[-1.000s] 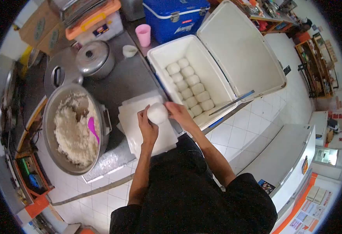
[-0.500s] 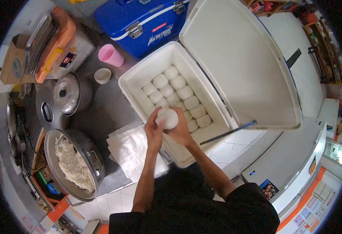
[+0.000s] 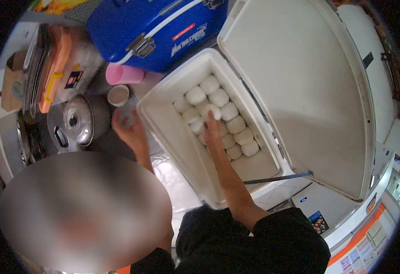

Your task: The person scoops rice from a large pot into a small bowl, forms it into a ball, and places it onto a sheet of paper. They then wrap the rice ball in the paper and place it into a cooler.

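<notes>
My right hand (image 3: pixel 212 130) reaches down into the cream-walled cooler box (image 3: pixel 163 89), its fingers on a smooth white ball (image 3: pixel 207 110). That ball sits up against the other white balls (image 3: pixel 235 124) packed in rows on the box floor; part of it is hidden by my fingers. To the left, outside the box, my left hand (image 3: pixel 129 134) is over the dark counter with fingers apart and nothing in them. Just beyond its fingertips stands a small white bowl (image 3: pixel 118 95). Clear plastic sheets (image 3: pixel 175 182) lie below the hand, beside the box.
The cooler's large lid (image 3: pixel 296 86) stands open on the right, held by a stay. A blue cooler (image 3: pixel 163 34) is behind, with a pink cup (image 3: pixel 124 74) beside it. Left are a lidded metal pot (image 3: pixel 86 121) and an orange-lidded bin (image 3: pixel 56 64). A blurred patch hides the lower left.
Both hands held the white ball over the box's near edge. My right hand has carried it in among the others, while my left let go and moved left toward the bowl.
</notes>
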Tool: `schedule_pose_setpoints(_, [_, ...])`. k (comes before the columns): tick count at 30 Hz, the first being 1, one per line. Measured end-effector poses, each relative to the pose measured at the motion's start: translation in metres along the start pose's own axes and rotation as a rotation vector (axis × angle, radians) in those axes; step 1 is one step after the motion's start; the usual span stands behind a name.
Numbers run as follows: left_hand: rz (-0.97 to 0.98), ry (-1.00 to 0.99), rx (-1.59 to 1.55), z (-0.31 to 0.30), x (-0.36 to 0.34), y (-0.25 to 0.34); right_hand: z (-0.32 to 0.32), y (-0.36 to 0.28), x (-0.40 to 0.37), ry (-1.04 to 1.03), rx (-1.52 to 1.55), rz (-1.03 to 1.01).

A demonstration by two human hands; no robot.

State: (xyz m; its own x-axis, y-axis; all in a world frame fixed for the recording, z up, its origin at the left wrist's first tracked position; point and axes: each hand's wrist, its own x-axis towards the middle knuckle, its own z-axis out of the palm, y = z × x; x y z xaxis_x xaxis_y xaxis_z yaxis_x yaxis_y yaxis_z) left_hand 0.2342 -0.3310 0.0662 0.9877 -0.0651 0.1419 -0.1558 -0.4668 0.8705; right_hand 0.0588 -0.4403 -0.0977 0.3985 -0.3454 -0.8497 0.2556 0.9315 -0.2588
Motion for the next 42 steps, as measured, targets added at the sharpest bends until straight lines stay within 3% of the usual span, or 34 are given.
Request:
schedule_pose_setpoints(2, [-0.459,0.242,0.022,0.002,0.058,-0.039,0.008,0.015,0.033,0.146,0.03,-0.072])
schedule_pose_setpoints(3, [-0.457,0.237,0.036,-0.001,0.073,-0.038,0.009,0.023,0.037,0.153,0.039,-0.062])
schedule_pose_setpoints(5, [-0.895,0.055,-0.371,-0.002,0.098,-0.031,0.01,0.032,0.04,0.093,0.128,-0.31])
schedule_pose_setpoints(6, [-0.895,0.045,-0.369,-0.006,0.113,-0.056,0.012,0.035,0.04,0.099,0.135,-0.316])
schedule_pose_setpoints(8, [-0.783,-0.205,-0.557,-0.018,0.132,-0.129,0.016,0.046,0.035,0.206,0.095,-0.442])
schedule_pose_setpoints(9, [-0.782,-0.211,-0.553,-0.022,0.128,-0.137,0.015,0.051,0.043,0.209,0.102,-0.442])
schedule_pose_setpoints(12, [-0.636,-0.243,-0.774,-0.03,0.097,-0.138,-0.01,0.077,0.125,0.502,-0.348,-0.355])
schedule_pose_setpoints(14, [-0.602,-0.15,-0.82,-0.042,0.053,-0.092,-0.023,0.071,0.117,0.418,-0.631,-0.493])
schedule_pose_setpoints(17, [-0.76,-0.172,-1.0,-0.076,-0.015,-0.051,-0.06,0.04,0.094,0.023,-1.516,-0.969])
schedule_pose_setpoints(18, [-0.816,-0.182,-1.105,-0.094,-0.035,-0.049,-0.069,0.02,0.08,-0.01,-1.587,-1.048])
schedule_pose_setpoints(19, [-0.878,-0.214,-1.055,-0.117,-0.056,-0.028,-0.058,0.009,0.047,0.066,-1.787,-0.931])
schedule_pose_setpoints(20, [-0.92,-0.284,-1.3,-0.139,-0.075,-0.037,-0.047,-0.003,0.013,0.124,-1.995,-0.806])
schedule_pose_setpoints(22, [-1.032,-0.46,-1.443,-0.186,-0.109,-0.054,-0.039,-0.004,-0.049,-0.144,-0.259,-0.741])
schedule_pose_setpoints(23, [-1.016,-0.549,-1.451,-0.217,-0.115,-0.038,-0.012,0.017,-0.097,-0.06,-0.441,-1.057])
schedule_pose_setpoints(24, [-0.995,-0.639,-1.456,-0.249,-0.121,-0.022,0.032,0.037,-0.166,0.057,-0.503,-1.065])
schedule_pose_setpoints(25, [-0.82,-0.765,-1.553,-0.282,-0.124,-0.014,0.071,0.067,-0.225,0.183,-0.557,-1.085])
schedule_pose_setpoints(27, [-0.67,-0.815,-1.728,-0.357,-0.128,-0.016,0.112,0.143,-0.284,-0.037,-0.68,-1.296])
schedule_pose_setpoints(28, [-0.692,-0.752,-1.739,-0.385,-0.123,-0.018,0.14,0.188,-0.3,-0.224,-0.705,-1.282])
schedule_pose_setpoints(29, [-0.704,-0.701,-1.751,-0.424,-0.119,-0.02,0.152,0.227,-0.296,-0.45,-0.995,-1.399])
schedule_pose_setpoints(30, [-0.732,-0.603,-1.656,-0.462,-0.115,-0.023,0.178,0.275,-0.322,-0.744,-1.15,-1.371])
schedule_pose_setpoints(31, [-0.759,-0.503,-1.56,-0.494,-0.111,-0.031,0.188,0.312,-0.319,-0.8,-1.573,-1.225])
schedule_pose_setpoints(32, [-0.688,-0.393,-1.467,-0.524,-0.109,-0.044,0.188,0.352,-0.308,-0.898,-2.047,-1.293])
schedule_pose_setpoints(33, [-0.624,-0.284,-1.371,-0.552,-0.109,-0.058,0.174,0.386,-0.302,-0.83,-2.264,-1.267])
schedule_pose_setpoints(35, [-0.435,-0.144,-1.261,-0.612,-0.108,-0.09,0.164,0.425,-0.306,-0.53,-2.738,-0.929])
schedule_pose_setpoints(38, [-0.319,-0.056,-1.397,-0.67,-0.106,-0.139,0.149,0.429,-0.315,-0.517,-2.54,-1.038])
schedule_pose_setpoints(39, [-0.315,0.033,-1.308,-0.683,-0.107,-0.154,0.15,0.431,-0.32,-0.506,-2.577,-1.037])
schedule_pose_setpoints(42, [-0.358,0.18,-1.191,-0.698,-0.101,-0.18,0.156,0.439,-0.33,-0.343,-2.559,-0.89])
